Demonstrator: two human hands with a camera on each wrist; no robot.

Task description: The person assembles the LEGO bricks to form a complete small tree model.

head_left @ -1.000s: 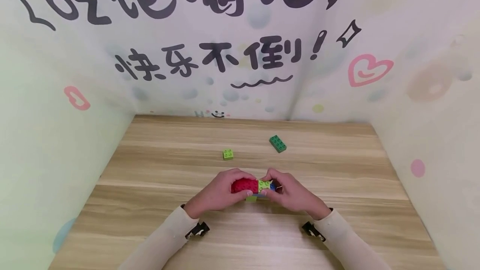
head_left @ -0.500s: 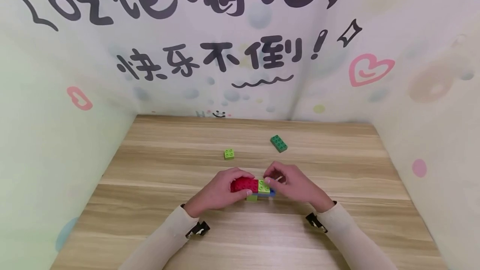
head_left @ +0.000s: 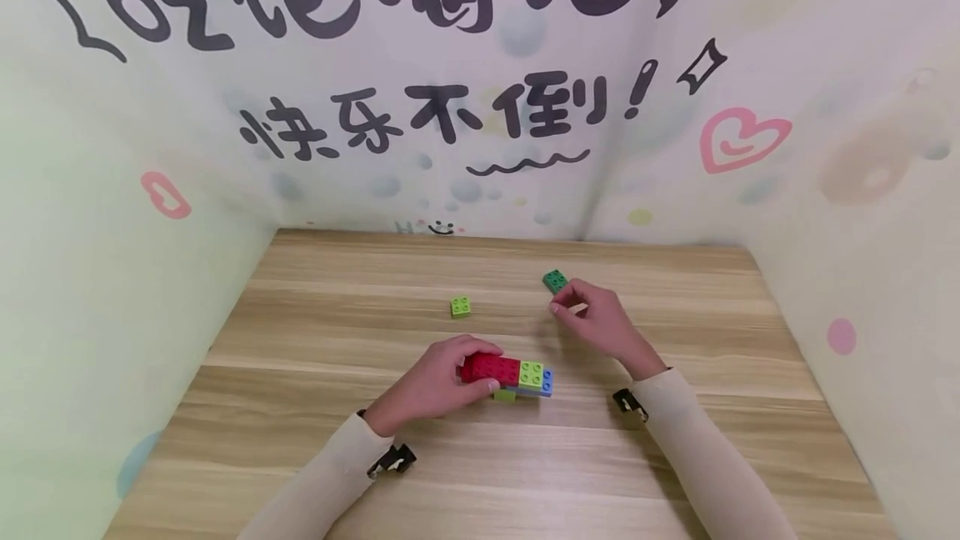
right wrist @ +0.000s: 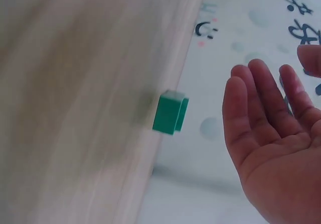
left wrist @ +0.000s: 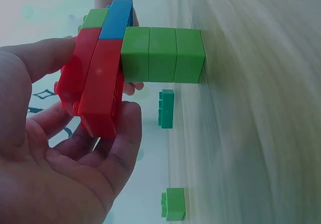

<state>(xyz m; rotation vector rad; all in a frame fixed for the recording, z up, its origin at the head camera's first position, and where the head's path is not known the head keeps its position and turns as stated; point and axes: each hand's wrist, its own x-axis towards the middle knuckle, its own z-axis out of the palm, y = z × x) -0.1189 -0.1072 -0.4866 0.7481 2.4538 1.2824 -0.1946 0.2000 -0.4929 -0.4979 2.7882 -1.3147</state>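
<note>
My left hand [head_left: 438,383] grips the red end [head_left: 507,371] of a joined toy brick build, thumb and fingers on either side. Two red layers show in the left wrist view, with a lime brick [head_left: 532,373] and a blue brick [head_left: 547,383] at the far end. A column of stacked green bricks [left wrist: 163,56] runs from the build's underside to the table. My right hand [head_left: 602,322] hovers beside a dark green brick [head_left: 553,280], partly covering it in the head view. The right wrist view shows its fingers extended and apart from that brick [right wrist: 169,113].
A small lime brick [head_left: 461,307] lies on the wooden table [head_left: 360,290], behind the build and left of the dark green brick. Printed wall panels [head_left: 420,198] close in the table at the back and both sides.
My right hand has left the build's lime and blue end and moved away, up to the dark green brick. The left hand still holds the red end in nearly the same place.
</note>
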